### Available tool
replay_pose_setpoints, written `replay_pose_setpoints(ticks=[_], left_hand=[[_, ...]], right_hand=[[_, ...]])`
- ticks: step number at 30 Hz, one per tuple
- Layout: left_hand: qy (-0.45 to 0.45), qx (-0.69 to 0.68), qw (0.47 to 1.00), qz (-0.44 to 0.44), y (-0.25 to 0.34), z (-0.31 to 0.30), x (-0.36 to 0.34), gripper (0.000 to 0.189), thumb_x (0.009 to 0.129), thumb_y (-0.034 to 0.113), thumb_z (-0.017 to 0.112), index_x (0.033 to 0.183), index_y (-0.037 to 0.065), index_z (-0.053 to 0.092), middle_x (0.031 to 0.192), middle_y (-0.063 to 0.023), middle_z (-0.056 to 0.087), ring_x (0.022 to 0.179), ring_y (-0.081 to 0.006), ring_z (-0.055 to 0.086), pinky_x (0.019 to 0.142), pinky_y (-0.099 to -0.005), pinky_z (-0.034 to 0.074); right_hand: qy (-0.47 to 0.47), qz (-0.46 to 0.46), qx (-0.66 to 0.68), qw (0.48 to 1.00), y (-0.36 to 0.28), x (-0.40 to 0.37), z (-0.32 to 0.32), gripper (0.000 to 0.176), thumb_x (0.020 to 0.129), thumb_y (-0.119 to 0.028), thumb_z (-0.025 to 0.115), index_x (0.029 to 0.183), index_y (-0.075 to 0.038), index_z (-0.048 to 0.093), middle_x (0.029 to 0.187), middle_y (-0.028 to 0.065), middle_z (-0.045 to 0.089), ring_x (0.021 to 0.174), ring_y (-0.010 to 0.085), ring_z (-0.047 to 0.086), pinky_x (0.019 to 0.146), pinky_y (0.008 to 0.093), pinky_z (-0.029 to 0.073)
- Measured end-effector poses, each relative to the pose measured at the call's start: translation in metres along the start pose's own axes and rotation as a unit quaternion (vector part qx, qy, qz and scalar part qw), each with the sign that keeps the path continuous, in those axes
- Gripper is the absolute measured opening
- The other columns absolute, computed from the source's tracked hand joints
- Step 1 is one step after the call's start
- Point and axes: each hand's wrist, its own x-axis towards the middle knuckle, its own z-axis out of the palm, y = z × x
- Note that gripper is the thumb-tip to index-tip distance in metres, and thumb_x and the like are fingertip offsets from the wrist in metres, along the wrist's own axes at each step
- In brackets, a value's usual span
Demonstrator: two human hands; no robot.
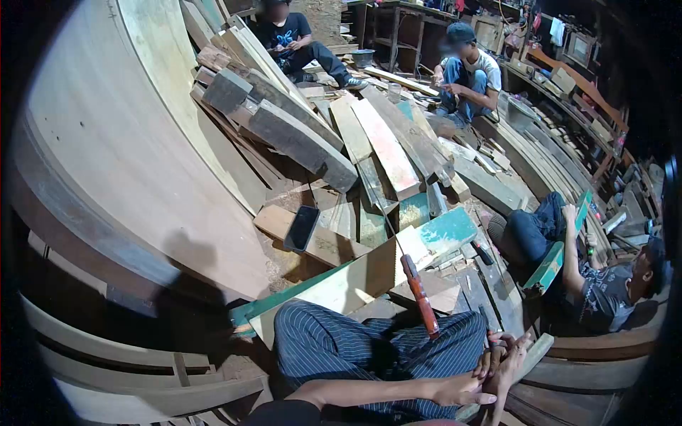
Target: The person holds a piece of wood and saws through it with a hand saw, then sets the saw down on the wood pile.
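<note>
I sit with folded legs in dark striped trousers (pixel 334 341). My left hand (pixel 460 390) reaches across my lap and meets my right hand (pixel 503 366) beside my right knee. The fingers of both hands look curled and pressed together. Whatever lies between them, if anything, is too small or hidden to tell. Resting against my lap is a long, thin tool with a red handle (pixel 420 297), its dark shaft pointing away from me; neither hand touches it. Just past my knees lies a pale board (pixel 323 302) with a green edge.
A phone (pixel 302 228) lies on a plank (pixel 277 221). Thick beams (pixel 298 142) and boards (pixel 387 145) pile up ahead. A large curved wood panel (pixel 135 156) stands left. A person at right (pixel 604 284) holds green wood (pixel 547 270); two others sit farther back.
</note>
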Motion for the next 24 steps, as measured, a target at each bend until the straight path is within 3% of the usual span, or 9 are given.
replay_pose_setpoints(ticks=[5, 6, 9, 10, 17, 18, 21, 22, 24], left_hand=[[0.139, 0.116, 0.983, -0.006, -0.033, 0.010, 0.006, 0.064, 0.099, 0.033, 0.049, 0.146, -0.006, 0.029, 0.149, -0.0348, 0.030, 0.141, -0.0411, 0.031, 0.116, -0.0446, 0.025], [0.265, 0.142, 0.947, 0.109, -0.030, 0.011, 0.012, 0.052, 0.095, 0.011, 0.049, 0.144, -0.002, 0.036, 0.124, -0.0296, 0.054, 0.118, -0.0354, 0.054, 0.102, -0.0418, 0.041], [0.268, -0.045, 0.960, 0.068, -0.022, 0.001, 0.011, 0.045, 0.090, -0.003, 0.044, 0.135, -0.001, 0.045, 0.088, -0.0162, 0.057, 0.085, -0.0244, 0.057, 0.079, -0.0351, 0.048], [0.306, -0.078, 0.943, 0.102, -0.035, 0.007, 0.019, 0.040, 0.086, -0.010, 0.037, 0.121, -0.001, 0.053, 0.068, -0.0028, 0.041, 0.064, -0.0117, 0.040, 0.059, -0.0278, 0.038], [0.248, -0.341, 0.905, 0.063, -0.033, 0.018, 0.019, 0.046, 0.085, -0.012, 0.032, 0.124, 0.002, 0.053, 0.065, 0.0033, 0.038, 0.055, -0.0043, 0.028, 0.051, -0.0231, 0.027], [0.185, -0.350, 0.917, 0.049, -0.047, 0.015, 0.017, 0.056, 0.084, -0.010, 0.038, 0.137, 0.004, 0.046, 0.074, -0.0021, 0.050, 0.063, -0.0095, 0.046, 0.057, -0.0241, 0.039], [0.265, -0.082, 0.954, 0.110, -0.044, 0.014, 0.024, 0.067, 0.080, -0.007, 0.048, 0.145, 0.006, 0.038, 0.105, -0.0114, 0.059, 0.098, -0.0193, 0.058, 0.078, -0.0292, 0.050], [0.242, -0.052, 0.967, 0.053, -0.037, 0.007, 0.018, 0.071, 0.076, -0.002, 0.056, 0.144, 0.004, 0.038, 0.135, -0.0162, 0.049, 0.128, -0.0286, 0.045, 0.104, -0.0378, 0.041], [0.365, 0.156, 0.915, 0.073, -0.046, 0.007, 0.021, 0.075, 0.073, 0.005, 0.065, 0.144, 0.003, 0.037, 0.141, -0.0195, 0.042, 0.129, -0.0363, 0.042, 0.113, -0.0446, 0.030]], right_hand=[[0.059, -0.193, -0.008, 0.979, -0.030, 0.015, -0.011, 0.065, 0.103, -0.056, 0.028, 0.127, 0.001, 0.049, 0.067, 0.0090, 0.058, 0.056, 0.0146, 0.055, 0.062, 0.0310, 0.052], [0.076, -0.217, -0.032, 0.973, -0.035, 0.015, -0.017, 0.066, 0.102, -0.058, 0.024, 0.128, -0.003, 0.050, 0.075, 0.0093, 0.060, 0.064, 0.0148, 0.055, 0.070, 0.0305, 0.049], [0.202, -0.186, -0.004, 0.961, -0.026, 0.018, -0.027, 0.060, 0.103, -0.053, 0.027, 0.130, -0.005, 0.051, 0.081, 0.0080, 0.060, 0.066, 0.0152, 0.055, 0.068, 0.0295, 0.047], [0.200, -0.176, -0.022, 0.964, -0.008, 0.023, -0.046, 0.056, 0.103, -0.053, 0.031, 0.131, -0.010, 0.051, 0.084, 0.0023, 0.061, 0.071, 0.0117, 0.053, 0.068, 0.0281, 0.043], [0.273, -0.011, 0.018, 0.962, 0.082, 0.023, -0.092, 0.039, 0.100, -0.036, 0.046, 0.124, -0.007, 0.055, 0.083, 0.0083, 0.061, 0.067, 0.0134, 0.058, 0.058, 0.0245, 0.047], [0.265, -0.019, -0.012, 0.964, 0.083, 0.022, -0.088, 0.038, 0.101, -0.034, 0.046, 0.124, -0.006, 0.055, 0.086, 0.0079, 0.061, 0.068, 0.0132, 0.058, 0.059, 0.0241, 0.047], [0.217, -0.100, -0.101, 0.966, 0.080, 0.014, -0.078, 0.033, 0.102, -0.027, 0.045, 0.123, -0.003, 0.055, 0.094, 0.0067, 0.061, 0.071, 0.0119, 0.059, 0.059, 0.0224, 0.047], [0.208, -0.052, -0.038, 0.976, 0.067, 0.009, -0.070, 0.030, 0.102, -0.023, 0.046, 0.122, -0.002, 0.054, 0.097, 0.0060, 0.061, 0.073, 0.0113, 0.059, 0.059, 0.0214, 0.047], [0.193, -0.082, -0.055, 0.976, 0.043, -0.005, -0.046, 0.026, 0.098, -0.016, 0.052, 0.118, 0.000, 0.055, 0.097, 0.0066, 0.062, 0.086, 0.0113, 0.058, 0.070, 0.0260, 0.048]])
